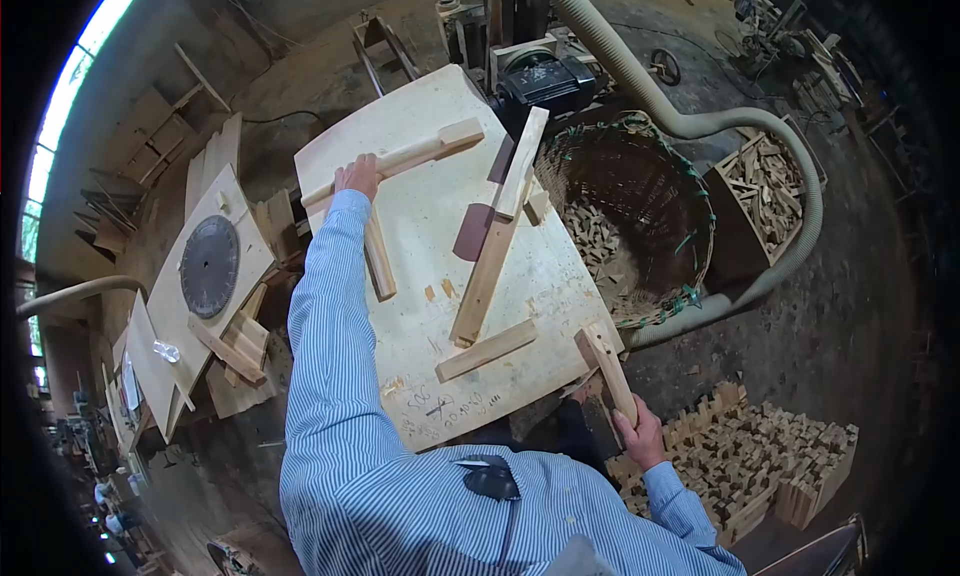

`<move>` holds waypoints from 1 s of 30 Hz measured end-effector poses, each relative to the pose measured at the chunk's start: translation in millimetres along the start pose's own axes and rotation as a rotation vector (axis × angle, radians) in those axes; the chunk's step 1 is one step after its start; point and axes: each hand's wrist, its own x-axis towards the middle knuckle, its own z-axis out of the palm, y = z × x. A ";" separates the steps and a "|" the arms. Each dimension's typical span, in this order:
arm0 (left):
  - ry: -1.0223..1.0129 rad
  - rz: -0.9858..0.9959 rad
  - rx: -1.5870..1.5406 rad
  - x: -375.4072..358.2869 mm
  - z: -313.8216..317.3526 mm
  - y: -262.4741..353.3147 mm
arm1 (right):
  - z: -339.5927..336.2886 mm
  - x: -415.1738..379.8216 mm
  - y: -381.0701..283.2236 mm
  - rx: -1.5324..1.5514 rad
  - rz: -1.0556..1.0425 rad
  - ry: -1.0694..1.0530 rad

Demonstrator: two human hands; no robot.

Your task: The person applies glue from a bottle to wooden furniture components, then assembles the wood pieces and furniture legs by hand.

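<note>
My left hand (358, 176) is closed over the left part of a long wooden piece (410, 154) lying across the pale work board (430, 236). Below that hand a shorter wooden piece (379, 256) lies on the board. My right hand (642, 431) grips the lower end of a wooden stick (612, 376), whose upper end is at the board's lower right corner. A long wooden bar (485, 281) stretches over the middle of the board, beside a dark red patch (474, 231). Near its lower end lies a loose wooden strip (487, 350).
A wicker basket (690, 186) with wood offcuts stands right of the board, near a thick hose (690, 124) and a motor (545, 81). Stacked wood blocks (760, 456) are at lower right. A round saw blade (210, 266) lies on a board at left.
</note>
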 end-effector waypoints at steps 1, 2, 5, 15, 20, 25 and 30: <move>0.079 0.051 -0.017 0.0 -4.7 -1.6 | 0.3 -0.3 0.7 0.009 0.012 -0.010; 0.155 0.099 -0.033 -1.5 -9.0 -4.5 | 1.0 -0.4 1.6 0.006 0.009 -0.018; 0.282 0.170 -0.060 -9.0 -34.8 -5.6 | 1.7 -0.3 1.2 -0.002 0.028 -0.012; 0.616 0.413 -0.377 -109.7 -136.1 63.4 | 1.7 -5.1 16.8 -0.033 -0.048 0.065; 0.427 0.562 -0.408 -210.3 -139.4 153.6 | 0.2 -4.6 28.4 -0.010 -0.061 0.044; 0.324 0.689 -0.299 -300.3 -129.3 271.4 | -8.5 -0.3 41.1 0.113 -0.121 0.010; 0.164 0.754 -0.334 -344.5 -123.7 390.3 | -42.5 -2.2 81.0 0.328 -0.218 0.036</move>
